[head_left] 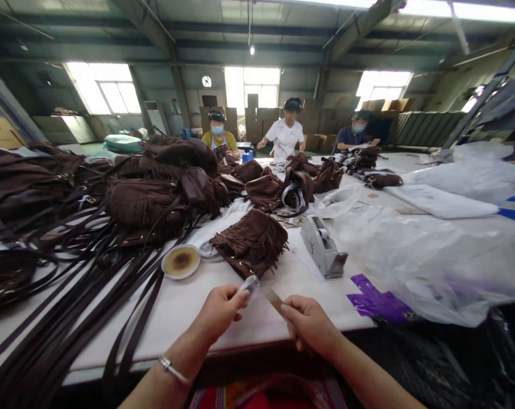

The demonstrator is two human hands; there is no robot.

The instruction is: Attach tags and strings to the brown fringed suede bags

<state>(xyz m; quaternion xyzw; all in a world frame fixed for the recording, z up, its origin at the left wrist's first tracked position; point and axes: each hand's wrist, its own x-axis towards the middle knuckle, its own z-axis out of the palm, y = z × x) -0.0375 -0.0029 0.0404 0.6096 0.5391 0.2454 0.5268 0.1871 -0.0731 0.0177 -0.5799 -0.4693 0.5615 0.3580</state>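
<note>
A tan strip (275,299) is pinched in the right hand (311,325), a clear scrap (249,284), perhaps tape, in the left hand (219,311). Both are judged light and limp, best held by their ends.

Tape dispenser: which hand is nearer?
Right. The right hand, pinching a tan strip, sits just on the near side of the tape dispenser; the left hand, pinching a small clear piece, is farther left, in front of the fringed bag.

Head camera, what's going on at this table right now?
A person's left hand pinches a small clear piece and the right hand holds a thin tan strip, above the white table. A brown fringed bag and a grey tape dispenser lie just beyond. Three other people are at the far end.
</note>
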